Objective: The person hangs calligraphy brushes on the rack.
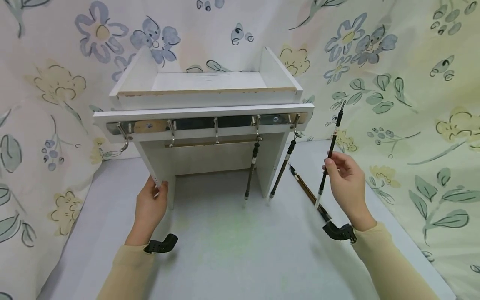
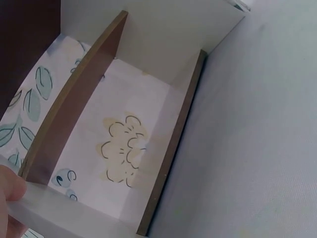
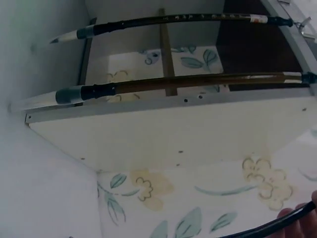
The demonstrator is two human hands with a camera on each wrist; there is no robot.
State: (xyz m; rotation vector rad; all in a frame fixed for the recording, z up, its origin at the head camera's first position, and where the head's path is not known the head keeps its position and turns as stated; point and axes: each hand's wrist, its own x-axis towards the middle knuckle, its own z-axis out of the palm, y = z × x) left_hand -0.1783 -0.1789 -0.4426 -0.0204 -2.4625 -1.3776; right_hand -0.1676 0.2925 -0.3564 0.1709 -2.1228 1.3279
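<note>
My right hand (image 1: 346, 185) pinches a dark calligraphy brush (image 1: 335, 134) by its handle, white bristles down and cord loop up, right of a white shelf unit (image 1: 210, 100). In the right wrist view, part of this brush (image 3: 270, 229) shows at the bottom right. Two more brushes (image 1: 251, 171) (image 1: 282, 171) hang bristles down from the rightmost hooks on the shelf's front. My left hand (image 1: 151, 206) holds the front edge of the shelf's left side panel (image 1: 154, 166). The left wrist view shows only part of that hand (image 2: 10, 196) on the panel.
A metal hook strip (image 1: 236, 121) runs along the shelf front, its left hooks bare. A brown-handled brush (image 1: 305, 188) lies on the white table (image 1: 221, 258) right of the shelf, partly behind the held brush. Flower-patterned cloth (image 1: 431, 137) hangs behind and at both sides.
</note>
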